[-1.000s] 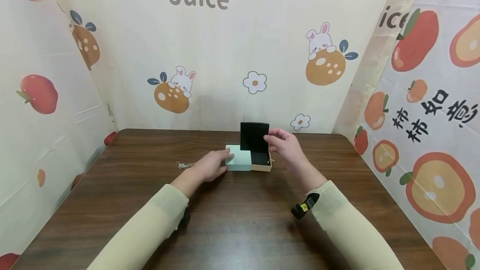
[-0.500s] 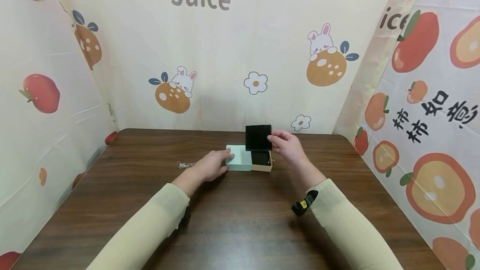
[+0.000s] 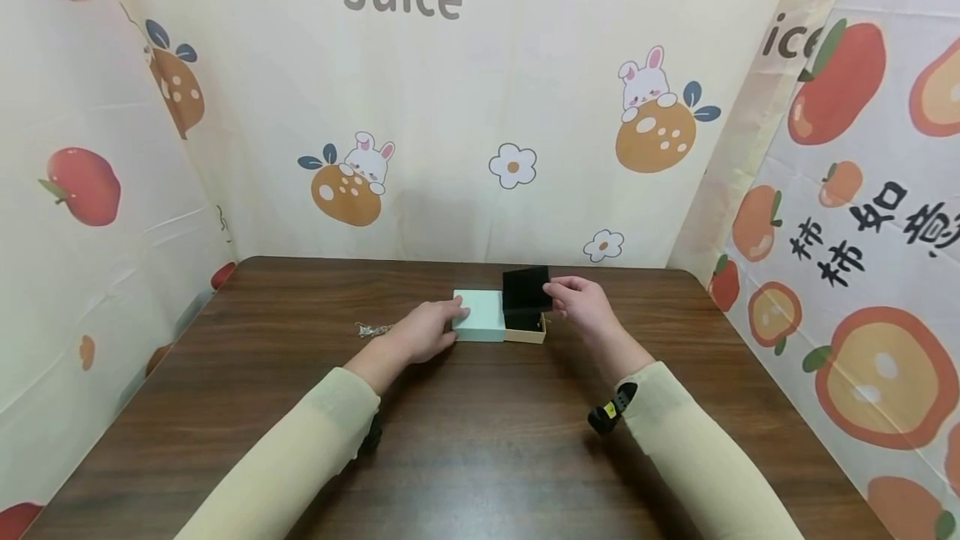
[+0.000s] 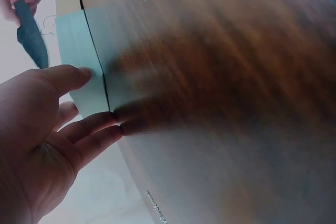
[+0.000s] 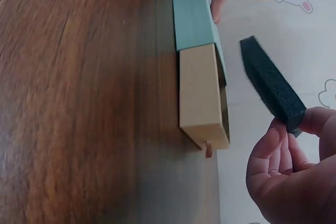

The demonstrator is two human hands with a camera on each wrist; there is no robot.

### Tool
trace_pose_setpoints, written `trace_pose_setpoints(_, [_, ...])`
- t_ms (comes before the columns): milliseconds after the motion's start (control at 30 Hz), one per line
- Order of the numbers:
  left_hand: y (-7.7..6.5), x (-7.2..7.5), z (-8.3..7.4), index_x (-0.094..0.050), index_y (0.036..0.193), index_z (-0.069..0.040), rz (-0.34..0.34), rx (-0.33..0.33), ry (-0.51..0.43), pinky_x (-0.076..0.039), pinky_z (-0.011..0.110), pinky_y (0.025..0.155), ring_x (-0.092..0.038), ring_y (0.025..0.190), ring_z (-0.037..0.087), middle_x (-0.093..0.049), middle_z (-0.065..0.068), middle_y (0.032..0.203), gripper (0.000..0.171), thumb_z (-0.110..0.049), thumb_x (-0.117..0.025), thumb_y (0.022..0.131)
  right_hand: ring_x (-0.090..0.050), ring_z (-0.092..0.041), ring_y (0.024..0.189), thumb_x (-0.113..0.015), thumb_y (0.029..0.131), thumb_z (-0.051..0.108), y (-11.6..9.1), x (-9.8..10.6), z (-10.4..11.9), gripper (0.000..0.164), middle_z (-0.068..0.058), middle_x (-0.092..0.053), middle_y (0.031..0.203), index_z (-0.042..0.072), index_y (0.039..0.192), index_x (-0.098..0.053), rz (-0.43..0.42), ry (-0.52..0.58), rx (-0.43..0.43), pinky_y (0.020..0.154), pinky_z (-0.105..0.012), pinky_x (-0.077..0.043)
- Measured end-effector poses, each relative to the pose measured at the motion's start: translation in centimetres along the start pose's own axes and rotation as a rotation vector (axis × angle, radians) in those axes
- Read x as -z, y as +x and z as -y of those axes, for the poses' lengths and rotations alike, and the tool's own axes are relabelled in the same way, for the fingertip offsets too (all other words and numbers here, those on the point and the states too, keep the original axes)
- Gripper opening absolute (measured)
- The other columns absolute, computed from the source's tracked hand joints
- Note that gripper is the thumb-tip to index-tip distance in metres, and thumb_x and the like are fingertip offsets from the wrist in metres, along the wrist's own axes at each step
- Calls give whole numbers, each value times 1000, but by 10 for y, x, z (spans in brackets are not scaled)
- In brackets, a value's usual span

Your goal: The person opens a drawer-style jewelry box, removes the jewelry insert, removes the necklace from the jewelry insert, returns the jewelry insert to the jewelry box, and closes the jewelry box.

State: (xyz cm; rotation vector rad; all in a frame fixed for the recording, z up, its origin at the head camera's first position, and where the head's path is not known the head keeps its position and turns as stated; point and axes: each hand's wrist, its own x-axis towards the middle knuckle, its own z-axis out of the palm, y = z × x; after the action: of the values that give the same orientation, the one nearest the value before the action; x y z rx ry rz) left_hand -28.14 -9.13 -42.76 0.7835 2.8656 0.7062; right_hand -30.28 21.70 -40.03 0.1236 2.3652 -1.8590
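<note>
A mint-green box sleeve lies on the table, with a cream drawer pulled part way out of its right end. My left hand grips the sleeve's left end, thumb on one face and fingers round the end. Between thumb and fingertips, my right hand pinches one edge of a square black foam pad. The pad is tilted and held above the drawer; its thickness shows in the right wrist view. Dark lining shows inside the drawer, partly hidden by the pad. A small ribbon tab sticks out from the drawer's end.
A small silvery chain lies on the brown wooden table, left of the left hand. Printed cloth hangings rise behind the table's back edge and along both sides.
The right hand has brought the black pad down and to the right, from upright behind the box to tilted over the drawer. The left hand and the sleeve have stayed put.
</note>
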Motion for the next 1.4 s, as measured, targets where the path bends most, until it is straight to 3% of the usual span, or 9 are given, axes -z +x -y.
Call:
trace_pose_setpoints(100, [0,-1,0,-60,157,-2,1,4,2,-42,51,129,-49,158,36,-43,20,173,51,-6,-70,107,-63,-15,82,-70,109,29,2,1,-4,42,-1,-66,100,2,141,-67,-9,-19,-25,88,-32,-57])
trace_pose_setpoints(300, [-1,-3,0,-60,157,-3,-5,8,-4,-42,50,129,-48,159,36,-43,19,173,52,-6,-71,106,-62,-13,85,-69,109,25,7,2,-14,40,-10,-67,122,0,140,-67,-24,-67,-53,78,-22,-57])
trace_pose_setpoints(600, [0,-2,0,-60,157,-3,-7,8,-17,-42,51,129,-48,158,36,-43,20,173,52,-6,-71,106,-60,-10,76,-70,107,20,11,2,-21,36,0,-64,87,-5,132,-69,-3,-94,-50,69,-20,-56])
trace_pose_setpoints(900, [-1,-2,0,-59,157,-4,-6,11,-15,-42,49,129,-48,159,35,-43,18,174,52,-7,-71,107,-62,-13,79,-73,105,18,11,-10,-24,32,-5,-68,93,-6,127,-70,-4,-166,-70,69,-22,-57])
trace_pose_setpoints(1200, [-1,-1,-2,-59,158,-6,-3,28,-20,-41,50,130,-47,159,34,-42,16,175,53,-8,-71,107,-61,-21,88,-77,104,26,9,-18,-27,42,-12,-67,108,-1,132,-61,-10,-371,-85,70,-27,-52])
trace_pose_setpoints(1400, [-1,-1,-2,-59,158,-6,-4,36,-14,-42,50,129,-48,159,34,-42,16,175,52,-9,-71,107,-59,-22,82,-78,103,30,11,-19,-28,40,-8,-66,96,1,126,-63,0,-461,-98,68,-29,-50])
